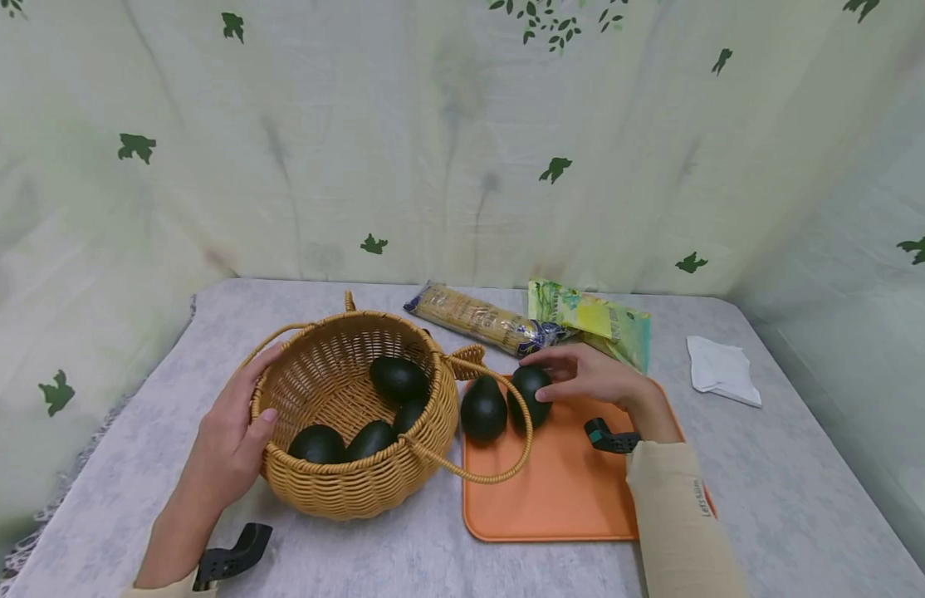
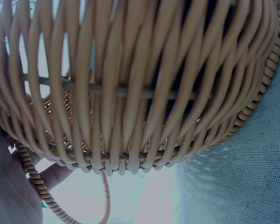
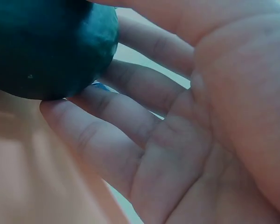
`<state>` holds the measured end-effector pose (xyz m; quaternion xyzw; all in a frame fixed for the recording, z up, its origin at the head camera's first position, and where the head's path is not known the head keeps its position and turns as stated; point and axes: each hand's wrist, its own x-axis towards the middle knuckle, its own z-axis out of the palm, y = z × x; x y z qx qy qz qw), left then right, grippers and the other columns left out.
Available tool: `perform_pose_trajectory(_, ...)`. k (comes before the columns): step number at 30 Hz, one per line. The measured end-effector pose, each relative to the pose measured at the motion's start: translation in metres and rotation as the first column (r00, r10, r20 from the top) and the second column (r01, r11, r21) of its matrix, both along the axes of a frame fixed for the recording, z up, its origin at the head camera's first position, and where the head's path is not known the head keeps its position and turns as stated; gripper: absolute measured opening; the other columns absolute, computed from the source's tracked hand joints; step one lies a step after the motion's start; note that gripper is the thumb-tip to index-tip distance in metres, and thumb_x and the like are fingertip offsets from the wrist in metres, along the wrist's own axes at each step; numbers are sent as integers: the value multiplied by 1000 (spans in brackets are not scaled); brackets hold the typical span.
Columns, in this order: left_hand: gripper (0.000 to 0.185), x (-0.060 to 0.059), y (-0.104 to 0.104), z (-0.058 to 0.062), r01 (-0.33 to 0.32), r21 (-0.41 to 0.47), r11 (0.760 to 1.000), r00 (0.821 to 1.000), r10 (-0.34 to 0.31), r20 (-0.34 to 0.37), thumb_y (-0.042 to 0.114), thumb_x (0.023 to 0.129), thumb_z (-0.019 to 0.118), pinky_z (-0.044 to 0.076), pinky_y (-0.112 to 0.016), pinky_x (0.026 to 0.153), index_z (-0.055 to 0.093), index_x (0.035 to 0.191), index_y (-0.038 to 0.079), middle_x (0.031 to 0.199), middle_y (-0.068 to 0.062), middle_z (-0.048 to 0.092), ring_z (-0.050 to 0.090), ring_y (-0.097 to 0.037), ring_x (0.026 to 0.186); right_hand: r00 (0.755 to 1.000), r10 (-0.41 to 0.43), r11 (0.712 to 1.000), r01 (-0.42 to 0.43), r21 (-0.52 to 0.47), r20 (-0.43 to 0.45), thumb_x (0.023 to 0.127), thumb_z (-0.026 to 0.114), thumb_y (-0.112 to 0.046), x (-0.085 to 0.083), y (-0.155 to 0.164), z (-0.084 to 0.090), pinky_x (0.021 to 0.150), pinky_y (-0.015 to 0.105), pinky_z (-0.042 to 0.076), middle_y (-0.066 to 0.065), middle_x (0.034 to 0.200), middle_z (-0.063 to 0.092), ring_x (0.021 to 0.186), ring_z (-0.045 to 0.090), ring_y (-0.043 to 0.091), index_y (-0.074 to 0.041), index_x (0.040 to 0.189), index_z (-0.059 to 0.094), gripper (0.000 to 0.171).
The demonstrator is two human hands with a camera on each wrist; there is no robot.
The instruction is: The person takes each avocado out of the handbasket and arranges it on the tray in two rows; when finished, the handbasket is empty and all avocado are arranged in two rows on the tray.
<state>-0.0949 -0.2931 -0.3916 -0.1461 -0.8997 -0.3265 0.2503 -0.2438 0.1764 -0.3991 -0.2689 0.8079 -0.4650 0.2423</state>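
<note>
My left hand [image 1: 227, 432] grips the rim of a round wicker basket [image 1: 343, 490] at its left side, with the thumb over the edge. The left wrist view shows the woven wall [image 2: 130, 84] up close. Inside the basket lie several dark green avocados [image 1: 398, 380]. On the orange tray [image 1: 552, 498], my right hand [image 1: 593, 378] holds one avocado [image 1: 530, 397] between thumb and fingers. The right wrist view shows the fingers [image 3: 116, 112] against that avocado's dark skin [image 3: 51, 51]. Another avocado [image 1: 483, 409] stands just left of it, partly behind the basket's handle [image 1: 500, 477].
Behind the tray lie a long pack of noodles [image 1: 473, 317] and a green-yellow packet [image 1: 593, 320]. White folded tissue [image 1: 722, 370] is at the right of the table. The looped basket handle hangs over the tray's left part.
</note>
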Motion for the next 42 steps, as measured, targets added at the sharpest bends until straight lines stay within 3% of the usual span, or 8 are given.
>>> perform_pose_trajectory(5, 67, 0, 0, 0, 0, 1, 1000, 1000, 0, 0, 13, 97, 49, 22, -6, 106, 34, 162, 18, 159, -13, 43, 44, -34, 140, 1000, 11, 1000, -11, 11, -3, 89, 81, -22, -2, -4, -5, 104, 45, 51, 6, 141, 64, 127, 63, 25, -15, 142, 62, 57)
perform_pose_trajectory(14, 68, -1, 0, 4, -5, 4, 1000, 1000, 5, 0, 13, 97, 50, 23, -5, 104, 33, 162, 19, 159, -14, 43, 46, -41, 136, 998, 48, 998, -47, 38, -37, 91, 79, -25, -4, -6, 2, 110, 50, 45, 5, 151, 56, 137, 56, 27, -11, 150, 55, 65)
perform_pose_trajectory(21, 66, -1, 0, 3, -18, 1, 1000, 1000, 18, 14, 16, 98, 49, 27, -17, 110, 34, 162, 21, 160, -12, 43, 45, -41, 138, 1000, 14, 999, -13, 44, -23, 91, 79, -25, -3, -6, 5, 114, 50, 41, 6, 150, 57, 141, 52, 30, -11, 149, 55, 65)
perform_pose_trajectory(28, 67, -1, 0, 2, -11, 3, 1000, 1000, 11, 3, 14, 97, 49, 23, -6, 105, 34, 162, 20, 159, -13, 44, 46, -41, 137, 1000, 2, 998, -1, 57, -28, 90, 80, -23, -1, -8, 6, 116, 51, 39, 6, 150, 57, 142, 50, 30, -10, 149, 56, 65)
perform_pose_trajectory(36, 67, -1, 0, 1, -4, -3, 1000, 1000, 4, -12, 13, 96, 50, 22, -5, 106, 34, 162, 18, 159, -13, 44, 44, -35, 140, 998, 0, 999, 2, 39, -63, 91, 79, -23, 4, -8, 10, 114, 53, 40, 8, 150, 57, 140, 52, 30, -10, 149, 55, 64)
perform_pose_trajectory(42, 66, 0, 1, 0, -13, 4, 1000, 1000, 13, 2, 15, 97, 50, 23, -4, 104, 35, 162, 20, 158, -12, 45, 47, -39, 136, 993, -23, 1000, 24, 10, -116, 93, 77, -21, 6, -7, 12, 111, 54, 44, 13, 148, 58, 135, 56, 31, -9, 149, 56, 61)
